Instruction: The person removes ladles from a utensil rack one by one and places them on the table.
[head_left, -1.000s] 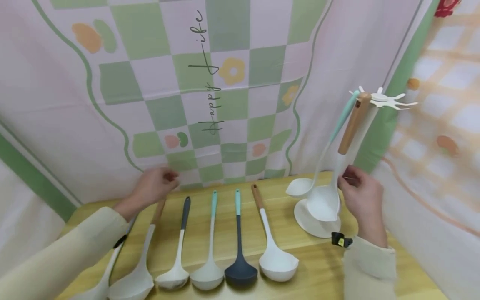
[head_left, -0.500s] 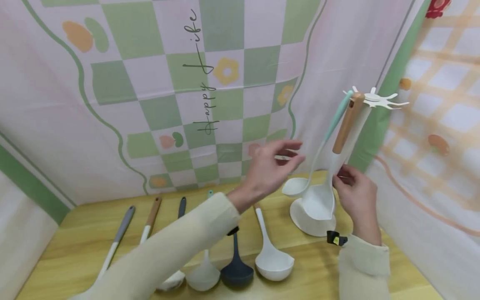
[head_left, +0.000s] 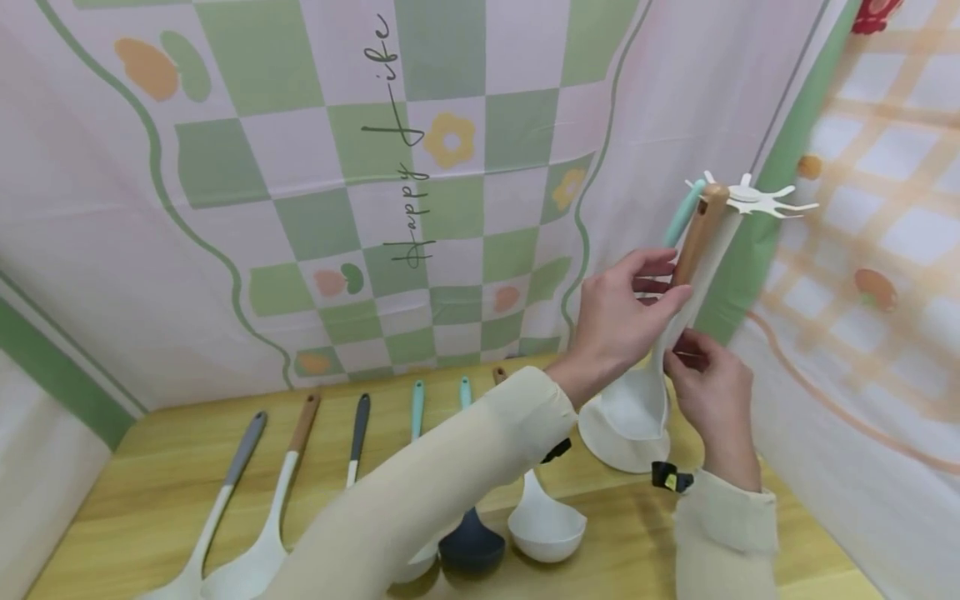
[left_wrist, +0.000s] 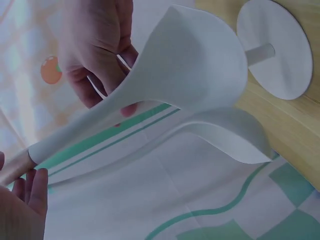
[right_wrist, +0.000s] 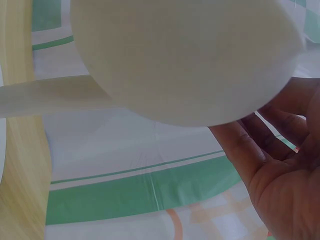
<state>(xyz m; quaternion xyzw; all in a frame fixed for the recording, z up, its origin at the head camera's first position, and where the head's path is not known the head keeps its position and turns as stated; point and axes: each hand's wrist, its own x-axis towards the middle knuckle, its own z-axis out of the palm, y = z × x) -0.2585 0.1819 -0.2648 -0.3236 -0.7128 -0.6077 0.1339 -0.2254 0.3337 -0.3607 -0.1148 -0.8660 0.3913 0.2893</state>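
Note:
A white ladle with a wooden handle (head_left: 703,225) hangs upright at the white utensil stand (head_left: 757,200), bowl down. My left hand (head_left: 622,312) is at the lower end of that handle, thumb on one side and fingers on the other. My right hand (head_left: 711,379) holds the ladle lower down, near the neck; its fingers pass behind the white ladle bowl (left_wrist: 195,60) in the left wrist view. Beside it hangs a ladle with a teal handle (head_left: 682,212). Its bowl (left_wrist: 230,132) shows in the left wrist view but is covered by my left hand in the head view.
Several ladles lie in a row on the wooden table (head_left: 112,508), including a dark blue ladle (head_left: 471,546) and a white ladle (head_left: 547,525). My left sleeve covers parts of them. The stand's round base (head_left: 622,450) sits near the right. A checked curtain (head_left: 450,200) hangs behind.
My left hand has moved right and up from above the left ladles to the wooden handle of the hanging ladle. My right hand has stayed at the ladle's neck.

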